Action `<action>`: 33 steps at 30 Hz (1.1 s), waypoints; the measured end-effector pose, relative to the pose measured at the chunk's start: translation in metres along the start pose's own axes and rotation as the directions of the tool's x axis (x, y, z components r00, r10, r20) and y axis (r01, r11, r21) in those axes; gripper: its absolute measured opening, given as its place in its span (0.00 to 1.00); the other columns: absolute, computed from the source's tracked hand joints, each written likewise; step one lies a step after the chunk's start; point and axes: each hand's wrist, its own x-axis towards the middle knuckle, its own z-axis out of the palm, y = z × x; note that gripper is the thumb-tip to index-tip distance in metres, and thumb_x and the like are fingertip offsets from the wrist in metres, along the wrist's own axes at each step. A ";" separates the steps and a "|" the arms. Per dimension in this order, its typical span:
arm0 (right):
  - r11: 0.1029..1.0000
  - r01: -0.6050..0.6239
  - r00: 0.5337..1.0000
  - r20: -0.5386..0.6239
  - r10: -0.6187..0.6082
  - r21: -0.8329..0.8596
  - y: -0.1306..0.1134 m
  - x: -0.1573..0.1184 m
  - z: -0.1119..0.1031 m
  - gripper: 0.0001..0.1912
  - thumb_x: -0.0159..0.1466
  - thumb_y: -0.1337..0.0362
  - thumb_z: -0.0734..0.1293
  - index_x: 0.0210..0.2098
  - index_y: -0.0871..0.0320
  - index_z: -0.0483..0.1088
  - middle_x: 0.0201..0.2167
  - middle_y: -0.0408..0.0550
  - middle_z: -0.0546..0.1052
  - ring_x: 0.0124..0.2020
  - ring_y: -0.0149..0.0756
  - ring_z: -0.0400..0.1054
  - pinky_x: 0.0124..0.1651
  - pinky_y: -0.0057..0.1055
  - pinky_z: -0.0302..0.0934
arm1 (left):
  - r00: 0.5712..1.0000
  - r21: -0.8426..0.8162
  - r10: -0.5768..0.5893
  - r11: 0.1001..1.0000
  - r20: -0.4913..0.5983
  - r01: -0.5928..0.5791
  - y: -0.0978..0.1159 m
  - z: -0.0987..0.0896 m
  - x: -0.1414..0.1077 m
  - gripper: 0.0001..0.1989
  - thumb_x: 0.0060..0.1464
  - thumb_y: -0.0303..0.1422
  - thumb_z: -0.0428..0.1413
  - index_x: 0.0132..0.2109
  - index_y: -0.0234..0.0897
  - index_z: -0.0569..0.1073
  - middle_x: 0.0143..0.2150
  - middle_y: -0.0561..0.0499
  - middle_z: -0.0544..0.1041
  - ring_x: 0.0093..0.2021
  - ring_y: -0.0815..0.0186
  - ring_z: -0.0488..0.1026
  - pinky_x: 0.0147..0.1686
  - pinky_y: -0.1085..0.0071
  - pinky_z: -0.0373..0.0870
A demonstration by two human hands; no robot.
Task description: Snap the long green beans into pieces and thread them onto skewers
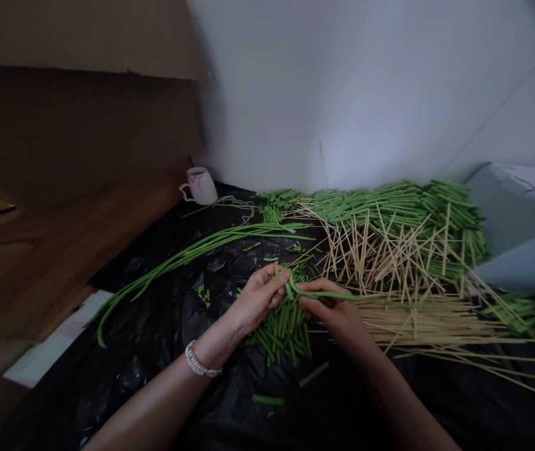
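Observation:
My left hand (262, 294), with a beaded bracelet on its wrist, pinches the bent end of a long green stem (326, 294). Close beside it on the right, my right hand (331, 307) has its fingers closed round the same stem, which runs on to the right over the sticks. Below both hands lies a pile of short cut green pieces (281, 335). Thin wooden sticks (427, 322) spread out to the right of my right hand. Several long uncut green stems (178, 257) curve across the black plastic sheet (155, 326) on the left.
A white mug (200, 186) stands at the back left near thin wire. Stacked green pieces (375, 203) line the wall, with loose sticks crossing in front. A pale box (521, 219) is at the right, a wooden surface (74, 244) at the left.

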 end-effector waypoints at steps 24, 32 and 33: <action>0.908 -0.102 0.987 -0.071 0.142 0.406 -0.002 0.006 -0.014 0.13 0.55 0.54 0.75 0.32 0.55 0.72 0.19 0.38 0.72 0.18 0.25 0.62 0.20 0.21 0.53 | 0.900 0.212 -0.302 0.946 0.315 0.244 0.013 -0.004 -0.009 0.18 0.48 0.41 0.65 0.40 0.34 0.73 0.26 0.54 0.71 0.22 0.74 0.63 0.18 0.77 0.44; 0.964 -0.070 0.994 -0.062 0.088 0.257 0.001 0.005 -0.012 0.12 0.58 0.54 0.73 0.34 0.55 0.77 0.21 0.42 0.75 0.20 0.27 0.65 0.22 0.23 0.57 | 0.933 0.345 -0.229 0.930 0.279 0.125 0.010 0.001 -0.009 0.15 0.55 0.42 0.59 0.33 0.33 0.76 0.23 0.53 0.71 0.18 0.77 0.55 0.17 0.77 0.44; 0.969 -0.060 0.995 -0.067 0.078 0.238 0.001 0.005 -0.013 0.12 0.59 0.53 0.72 0.35 0.55 0.78 0.21 0.42 0.75 0.20 0.27 0.65 0.22 0.23 0.57 | 0.943 0.323 -0.220 0.937 0.248 0.134 0.010 0.001 -0.009 0.14 0.54 0.42 0.60 0.33 0.33 0.76 0.23 0.53 0.71 0.18 0.77 0.54 0.17 0.77 0.44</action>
